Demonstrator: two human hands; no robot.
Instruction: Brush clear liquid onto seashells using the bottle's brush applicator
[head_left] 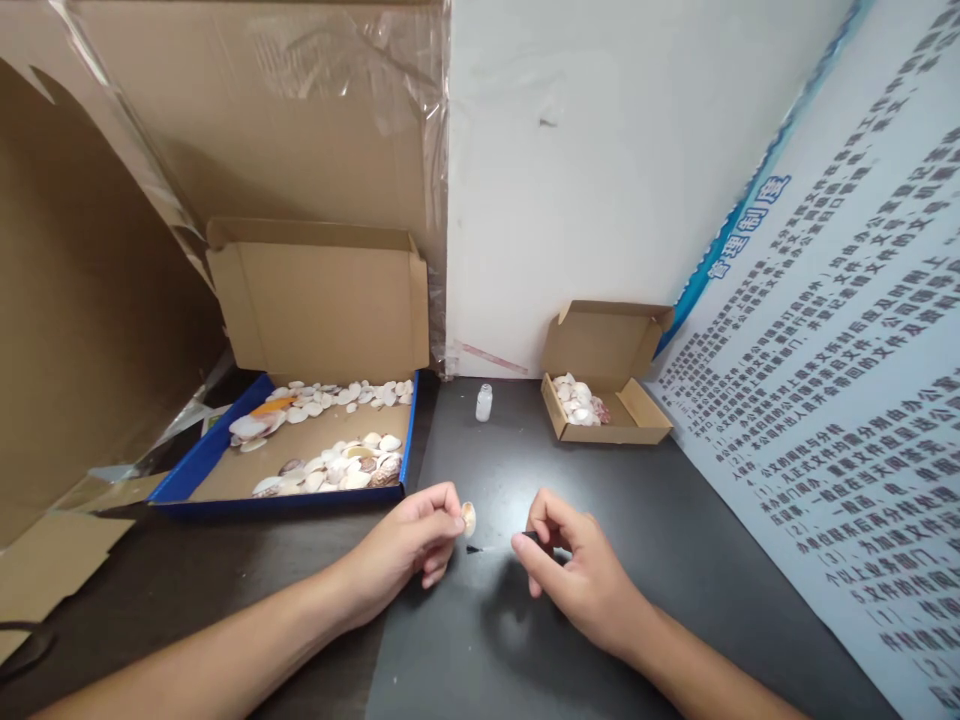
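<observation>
Between the thumb and fingers of my left hand [420,535] is a small shell [469,517], pale with an orange-brown inner side. My right hand [574,565] pinches the black cap of a small brush [491,548]. The brush's thin clear stem points left, and its dark tip is just below the shell, with a small gap visible. Farther back on the dark table stands a small uncapped bottle [484,403] with whitish contents.
To the left, a blue-edged open box [281,503] holds many shells in groups. A smaller cardboard box [615,434] with shells stands at the back right. Cardboard and white panels rise behind, and a printed sheet [825,400] is on the right.
</observation>
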